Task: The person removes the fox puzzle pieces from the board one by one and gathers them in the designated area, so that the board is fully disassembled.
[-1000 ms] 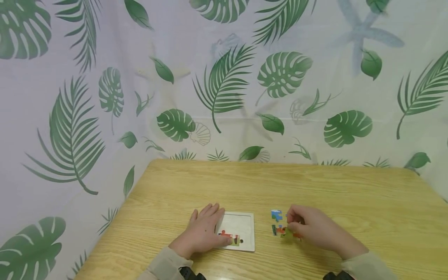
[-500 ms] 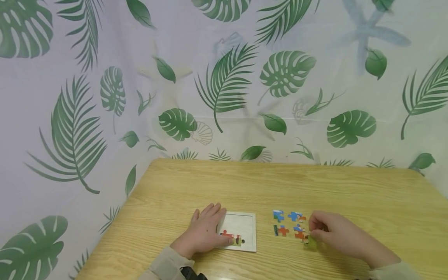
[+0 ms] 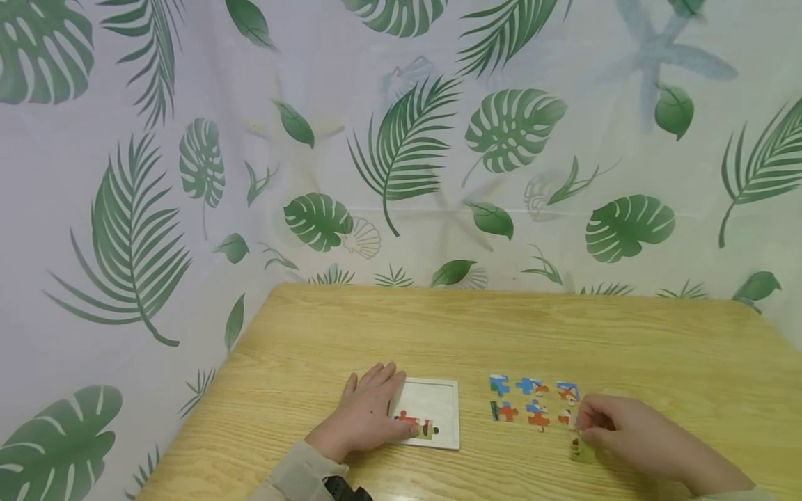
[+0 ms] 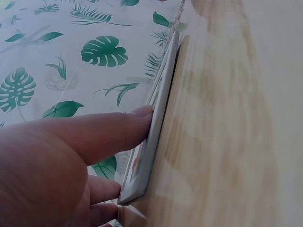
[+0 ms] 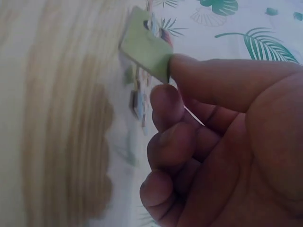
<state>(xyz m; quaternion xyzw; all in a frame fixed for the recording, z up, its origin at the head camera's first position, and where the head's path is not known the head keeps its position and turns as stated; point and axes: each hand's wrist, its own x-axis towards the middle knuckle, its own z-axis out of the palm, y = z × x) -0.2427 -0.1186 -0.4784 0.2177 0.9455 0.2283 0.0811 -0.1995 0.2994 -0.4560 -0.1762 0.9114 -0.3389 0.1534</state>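
Observation:
My right hand (image 3: 633, 431) pinches a green jigsaw piece (image 3: 580, 449) between thumb and fingers, right of the loose pieces. In the right wrist view that jigsaw piece (image 5: 146, 45) is tilted, held by a corner at the fingertips. My left hand (image 3: 366, 414) rests over the left side of a shallow white puzzle tray (image 3: 452, 410), fingers straight, thumb across its lower part. Joined red and green pieces (image 3: 426, 429) lie along the tray's bottom, partly under the thumb. The left wrist view has the thumb (image 4: 118, 130) touching the tray's rim (image 4: 158, 113).
Several loose jigsaw pieces (image 3: 537, 415) lie in two rows right of the tray; my right fingers partly hide one. The wooden table (image 3: 464, 327) reaches back to a leaf-patterned cloth (image 3: 413, 243).
My right hand has moved right with the green jigsaw piece, passing the loose pieces and uncovering more of them. My left hand and the tray hold their place.

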